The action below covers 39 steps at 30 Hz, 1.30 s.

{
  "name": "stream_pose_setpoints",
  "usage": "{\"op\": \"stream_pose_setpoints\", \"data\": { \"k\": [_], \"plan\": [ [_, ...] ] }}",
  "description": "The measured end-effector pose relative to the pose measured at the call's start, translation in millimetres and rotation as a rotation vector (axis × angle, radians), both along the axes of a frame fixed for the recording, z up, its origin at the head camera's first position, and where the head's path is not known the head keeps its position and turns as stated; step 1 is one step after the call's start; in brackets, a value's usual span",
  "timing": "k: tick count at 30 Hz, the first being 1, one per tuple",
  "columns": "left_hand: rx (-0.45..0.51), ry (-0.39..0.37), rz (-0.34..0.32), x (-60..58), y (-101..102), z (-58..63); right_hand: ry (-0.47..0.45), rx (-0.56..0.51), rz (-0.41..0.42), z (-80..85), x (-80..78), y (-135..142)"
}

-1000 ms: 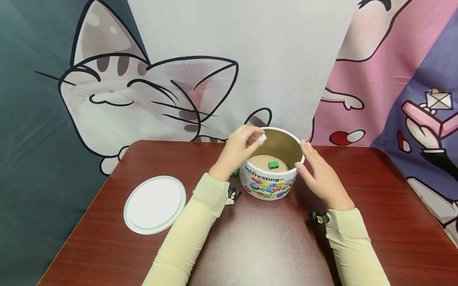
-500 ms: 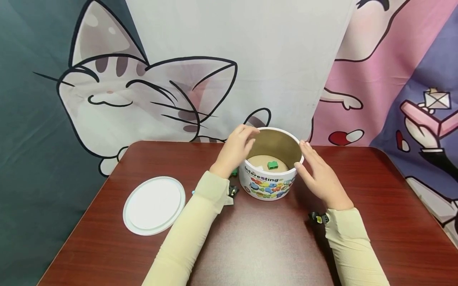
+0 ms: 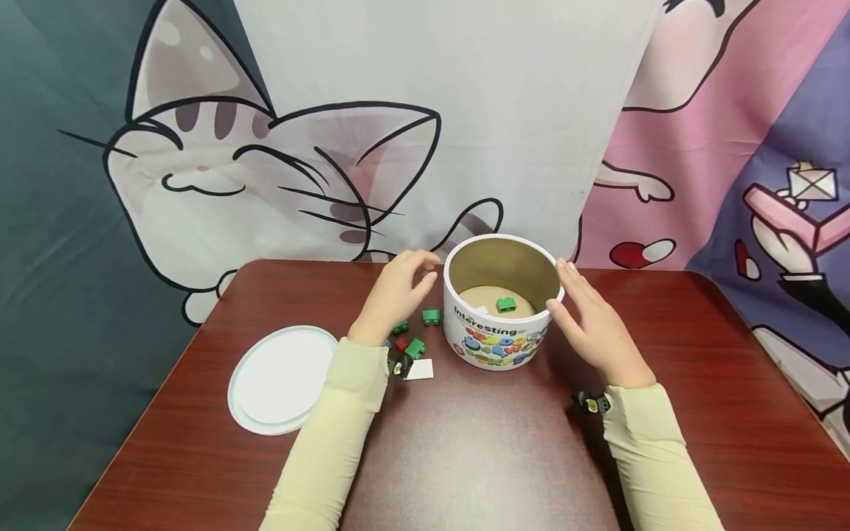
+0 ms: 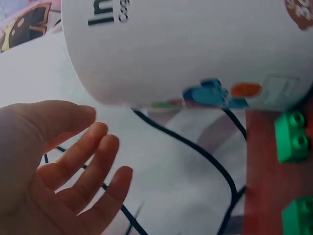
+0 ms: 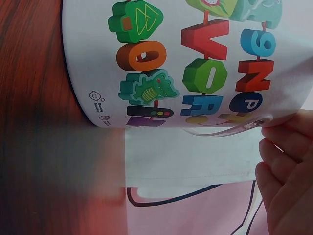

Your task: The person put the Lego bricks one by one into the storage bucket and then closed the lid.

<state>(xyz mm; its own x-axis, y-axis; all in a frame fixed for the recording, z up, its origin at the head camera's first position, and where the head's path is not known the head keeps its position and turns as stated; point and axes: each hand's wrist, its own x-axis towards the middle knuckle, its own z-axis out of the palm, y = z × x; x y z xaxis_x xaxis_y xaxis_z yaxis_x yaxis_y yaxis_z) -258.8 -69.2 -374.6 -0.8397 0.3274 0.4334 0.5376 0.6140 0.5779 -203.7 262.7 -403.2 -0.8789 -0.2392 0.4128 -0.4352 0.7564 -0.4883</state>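
A white round tub (image 3: 498,346) printed with "Interesting" and colourful pictures stands upright on the table, its top uncovered. Inside lie a green toy brick (image 3: 506,304) and a small white piece (image 3: 482,310). My right hand (image 3: 600,332) rests with fairly straight fingers against the tub's right rim; in the right wrist view its fingertips (image 5: 274,134) touch the tub's side. Just left of the tub hovers my left hand (image 3: 392,295), fingers loosely bent and holding nothing. Below it on the table are green bricks (image 3: 432,317), a red brick (image 3: 401,344) and a flat white piece (image 3: 419,369).
A round white lid (image 3: 282,380) lies on the brown table (image 3: 505,457), left of the left forearm. A cloth backdrop (image 3: 531,110) with cartoon drawings hangs right behind the table's far edge. The left sleeve and wrist partly cover the small pieces.
My left hand has let a small white piece go into the tub, then moved left off the rim, uncovering the bricks on the table. My right hand has stayed at the rim.
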Motion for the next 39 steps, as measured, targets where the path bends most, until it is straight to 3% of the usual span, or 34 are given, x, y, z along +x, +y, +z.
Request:
{"op": "stream_pose_setpoints", "data": {
  "k": [13,27,39],
  "plan": [
    [-0.112,-0.249,0.1,5.0,-32.1,-27.4,-0.015,0.009,-0.003,2.0,0.4,-1.6],
    [-0.275,-0.467,0.117,7.2,-44.4,-43.9,-0.013,-0.024,0.001,-3.9,4.0,-1.5],
    [-0.325,-0.497,0.101,0.4,-42.1,-51.5,0.008,-0.023,0.004,0.0,1.8,-1.3]
  ]
}}
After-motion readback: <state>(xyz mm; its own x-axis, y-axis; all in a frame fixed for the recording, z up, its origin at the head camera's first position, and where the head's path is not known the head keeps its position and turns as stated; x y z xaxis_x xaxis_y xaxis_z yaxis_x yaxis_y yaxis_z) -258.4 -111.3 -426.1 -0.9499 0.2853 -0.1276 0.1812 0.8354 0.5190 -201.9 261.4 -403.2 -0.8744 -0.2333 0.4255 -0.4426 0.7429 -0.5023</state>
